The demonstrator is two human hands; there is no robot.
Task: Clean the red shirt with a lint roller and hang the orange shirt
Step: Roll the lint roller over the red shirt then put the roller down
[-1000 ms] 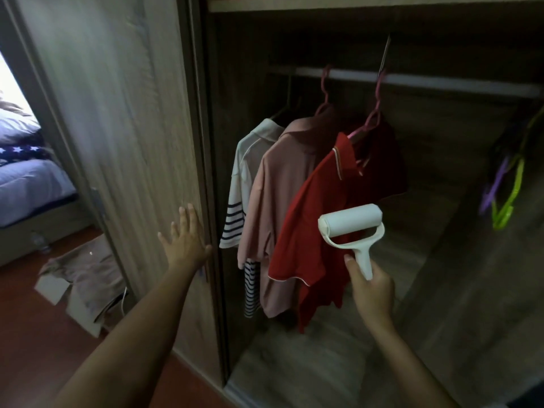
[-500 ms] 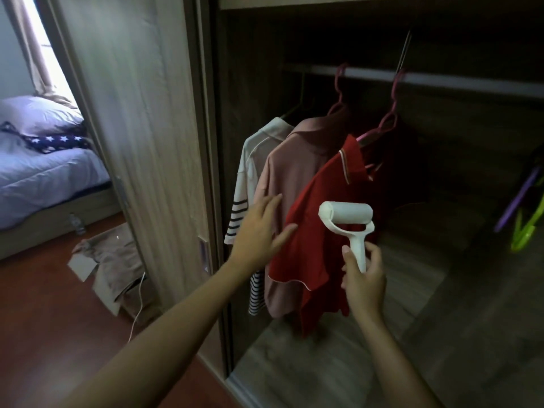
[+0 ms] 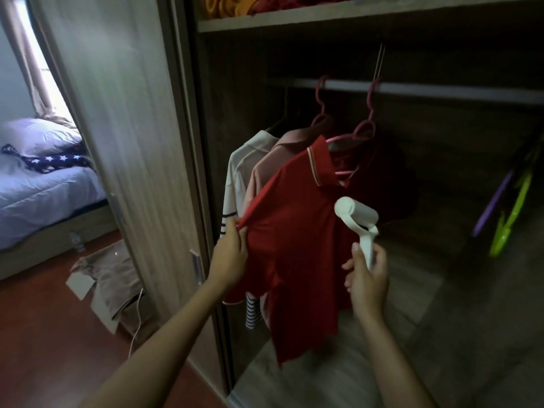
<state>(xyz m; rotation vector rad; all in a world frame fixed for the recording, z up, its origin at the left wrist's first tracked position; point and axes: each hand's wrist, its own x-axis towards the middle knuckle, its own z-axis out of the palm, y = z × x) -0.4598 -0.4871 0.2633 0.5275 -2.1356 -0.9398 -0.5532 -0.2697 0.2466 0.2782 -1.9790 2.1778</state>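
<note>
The red shirt [image 3: 297, 231] hangs on a pink hanger [image 3: 365, 131] from the wardrobe rail [image 3: 441, 91]. My left hand [image 3: 231, 254] pinches the shirt's left sleeve and pulls it out to the left. My right hand [image 3: 368, 275] grips the handle of a white lint roller [image 3: 357, 219], whose roll lies against the shirt's front below the collar. Orange folded fabric [image 3: 229, 4] sits on the top shelf; I cannot tell whether it is the orange shirt.
A pink shirt [image 3: 265, 166] and a white striped shirt [image 3: 235, 184] hang left of the red one. Purple and green empty hangers [image 3: 512, 210] hang at the right. The sliding door [image 3: 126, 142] stands left. A cardboard box [image 3: 109, 278] lies on the floor by the bed [image 3: 44, 195].
My left hand left the wardrobe door, reached right and took hold of the red shirt's sleeve, pulling it taut. The lint roller moved up against the shirt.
</note>
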